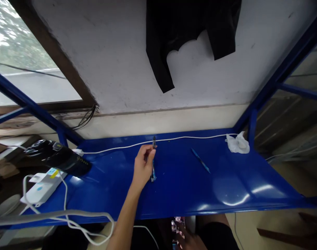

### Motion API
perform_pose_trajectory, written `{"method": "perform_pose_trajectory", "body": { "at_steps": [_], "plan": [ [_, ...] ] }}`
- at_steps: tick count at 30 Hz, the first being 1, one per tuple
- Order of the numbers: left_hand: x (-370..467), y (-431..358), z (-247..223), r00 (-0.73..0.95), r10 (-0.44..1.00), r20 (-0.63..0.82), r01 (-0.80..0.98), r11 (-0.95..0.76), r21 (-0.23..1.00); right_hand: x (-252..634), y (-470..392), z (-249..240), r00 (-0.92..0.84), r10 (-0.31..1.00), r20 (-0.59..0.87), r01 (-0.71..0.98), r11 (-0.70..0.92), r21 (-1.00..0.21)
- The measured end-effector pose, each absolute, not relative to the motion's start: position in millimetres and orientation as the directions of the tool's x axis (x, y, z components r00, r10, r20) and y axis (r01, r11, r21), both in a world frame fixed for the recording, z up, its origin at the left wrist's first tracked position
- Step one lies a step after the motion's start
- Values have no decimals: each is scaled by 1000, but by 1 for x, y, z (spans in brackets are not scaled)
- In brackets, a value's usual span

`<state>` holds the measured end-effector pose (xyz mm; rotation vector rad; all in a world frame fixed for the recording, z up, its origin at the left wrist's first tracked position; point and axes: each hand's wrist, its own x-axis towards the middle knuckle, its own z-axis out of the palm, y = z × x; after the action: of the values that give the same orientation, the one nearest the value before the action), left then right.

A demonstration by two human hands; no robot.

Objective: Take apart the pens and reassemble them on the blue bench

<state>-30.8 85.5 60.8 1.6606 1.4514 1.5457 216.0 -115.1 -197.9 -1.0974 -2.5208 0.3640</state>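
Left hand (143,165) over the counter (179,191), fingers closed round a dark-topped pen (154,141), which a loosened pinch could let drop and roll; right hand (191,241) beside phone (177,236), grip indeterminable.

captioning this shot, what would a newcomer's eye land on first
Likely the glossy blue tabletop across the lower half, with the left hand holding a pen-like object near its middle. Next, the black garment-like shape against the pale wall, top centre-right, and the white power strip at left.
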Motion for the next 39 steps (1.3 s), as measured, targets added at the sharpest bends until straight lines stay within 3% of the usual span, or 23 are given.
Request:
{"method": "perform_pose_trajectory", "body": {
  "at_steps": [4, 6, 8, 13, 21, 28, 32, 35, 39],
  "plan": [
    [-1, 119, 57, -84, 750, 657, 407, -576, 709, 218, -110, -219, -502, 852, -152, 787, 377, -488],
    [4, 129, 53, 10, 704, 710, 435, -643, 631, 219, -110, -222, -456, 859, -233, 822, 306, -481],
    [4, 133, 47, 48, 679, 733, 447, -670, 592, 219, -110, -226, -472, 842, -261, 824, 315, -471],
    [-1, 127, 35, -49, 628, 776, 491, -662, 567, 227, -106, -232, -496, 848, -189, 797, 357, -487],
    [-5, 116, 38, 16, 555, 832, 494, -728, 476, 233, -107, -218, -402, 897, -182, 813, 258, -521],
    [1, 118, 41, -40, 629, 777, 440, -687, 579, 233, -105, -205, -453, 859, -238, 793, 266, -548],
    [4, 118, 39, -148, 764, 629, 370, -547, 751, 234, -105, -204, -410, 877, -250, 798, 212, -565],
    [7, 119, 38, -232, 857, 460, 157, -434, 887, 232, -101, -207, -288, 893, -346, 867, 90, -490],
    [8, 123, 40, -193, 935, 297, -129, -325, 937, 224, -95, -214, -238, 880, -412, 902, 43, -430]
  ]
}}
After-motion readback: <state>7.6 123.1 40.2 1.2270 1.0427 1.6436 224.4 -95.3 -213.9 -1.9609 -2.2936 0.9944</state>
